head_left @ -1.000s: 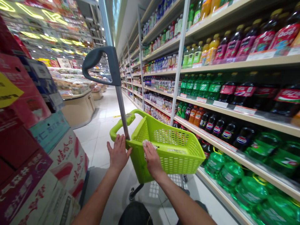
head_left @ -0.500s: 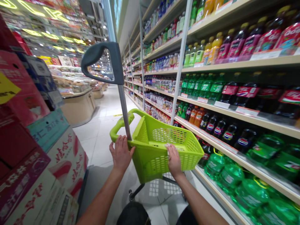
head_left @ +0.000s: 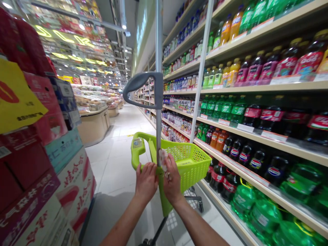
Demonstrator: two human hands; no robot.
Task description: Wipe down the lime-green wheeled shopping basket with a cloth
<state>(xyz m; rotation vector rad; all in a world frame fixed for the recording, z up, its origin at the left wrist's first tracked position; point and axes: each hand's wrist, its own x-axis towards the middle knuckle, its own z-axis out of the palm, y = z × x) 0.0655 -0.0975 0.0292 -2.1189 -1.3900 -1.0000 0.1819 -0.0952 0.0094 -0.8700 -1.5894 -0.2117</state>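
Observation:
A lime-green shopping cart (head_left: 193, 172) with a perforated basket stands in front of me. My left hand (head_left: 146, 182) is closed over its near rim, at the base of the green push handle (head_left: 135, 150). A crumpled white cloth or tissue (head_left: 163, 160) with faint marks is pinched in my right hand (head_left: 173, 181). That hand presses it to the lower part of the upright metal pole (head_left: 158, 131), beside the rim. Higher on the pole sits a grey loop-shaped grip (head_left: 158, 90), touched by neither hand. My right palm is hidden.
Drink shelves (head_left: 256, 131) with many bottles line the right side, large green bottles (head_left: 263, 212) at the bottom. Stacked cartons (head_left: 74, 188) rise close on my left. Behind them, a display counter (head_left: 93, 126) borders the tiled aisle (head_left: 125, 119).
My right hand has moved left with the cloth, from the basket's side rim to the pole. The cart has turned and shows further right in view. My left hand stays on the rim.

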